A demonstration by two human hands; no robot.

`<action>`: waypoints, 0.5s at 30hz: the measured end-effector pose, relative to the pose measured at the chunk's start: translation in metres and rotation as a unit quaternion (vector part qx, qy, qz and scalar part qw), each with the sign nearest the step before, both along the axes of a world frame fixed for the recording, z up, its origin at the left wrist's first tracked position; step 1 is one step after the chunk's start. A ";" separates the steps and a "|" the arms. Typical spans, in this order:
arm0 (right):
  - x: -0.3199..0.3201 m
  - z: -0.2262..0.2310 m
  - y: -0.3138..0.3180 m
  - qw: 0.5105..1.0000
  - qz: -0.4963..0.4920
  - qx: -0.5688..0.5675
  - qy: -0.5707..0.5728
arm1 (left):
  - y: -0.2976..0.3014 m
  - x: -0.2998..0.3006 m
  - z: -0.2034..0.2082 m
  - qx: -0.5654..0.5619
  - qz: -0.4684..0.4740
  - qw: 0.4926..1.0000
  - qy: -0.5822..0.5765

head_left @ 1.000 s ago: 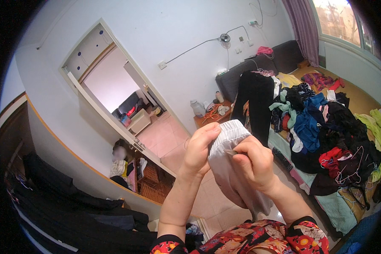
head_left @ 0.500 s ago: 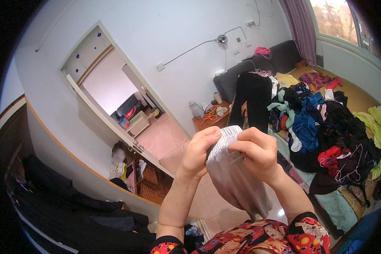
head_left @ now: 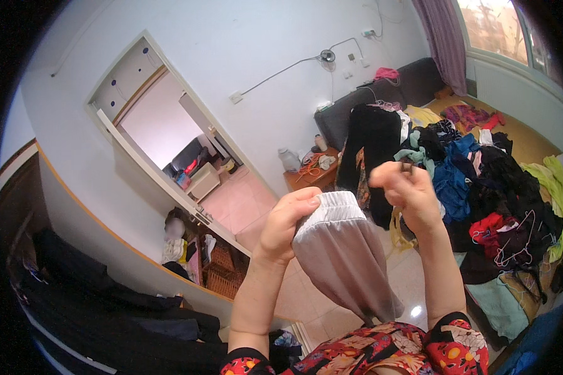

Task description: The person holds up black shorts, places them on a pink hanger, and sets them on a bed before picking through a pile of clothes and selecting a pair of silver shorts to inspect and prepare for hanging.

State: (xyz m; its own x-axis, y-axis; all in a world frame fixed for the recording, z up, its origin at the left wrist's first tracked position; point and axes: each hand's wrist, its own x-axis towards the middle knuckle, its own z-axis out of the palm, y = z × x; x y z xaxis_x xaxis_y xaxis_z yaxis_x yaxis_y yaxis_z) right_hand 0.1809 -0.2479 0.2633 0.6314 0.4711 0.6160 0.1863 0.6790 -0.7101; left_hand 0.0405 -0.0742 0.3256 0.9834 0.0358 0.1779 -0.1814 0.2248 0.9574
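My left hand (head_left: 286,224) is closed on the white, gathered elastic waistband of a light grey garment (head_left: 344,256). The cloth hangs down in front of me, and I cannot tell whether it is trousers or a skirt. Right of the waistband and higher, apart from it, my right hand (head_left: 413,194) is raised with curled fingers. A small dark bit shows at its fingertips, too unclear to name. Below that hand a pale yellow strip (head_left: 396,232) shows; whether the hand holds it, I cannot tell.
A heap of clothes (head_left: 456,181) with thin wire hangers (head_left: 516,250) covers the bed at right. Black trousers (head_left: 372,140) lie at its near left. A bedside table (head_left: 306,180) stands against the wall by an open doorway. Dark clothes (head_left: 106,312) hang at lower left.
My right hand has let go of the waistband and moved up and to the right. The grey garment now hangs from my left hand, its front more spread out.
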 end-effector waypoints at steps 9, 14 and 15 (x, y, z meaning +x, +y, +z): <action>-0.001 0.032 -0.003 0.946 0.190 -0.254 -0.063 | 0.004 -0.005 0.011 0.102 -0.014 0.995 0.017; -0.012 0.038 0.005 0.973 0.155 -0.152 -0.081 | 0.013 -0.013 0.008 0.095 0.003 0.995 -0.007; -0.012 0.037 0.003 0.973 0.155 -0.152 -0.081 | 0.011 -0.013 0.008 0.095 0.003 0.995 -0.008</action>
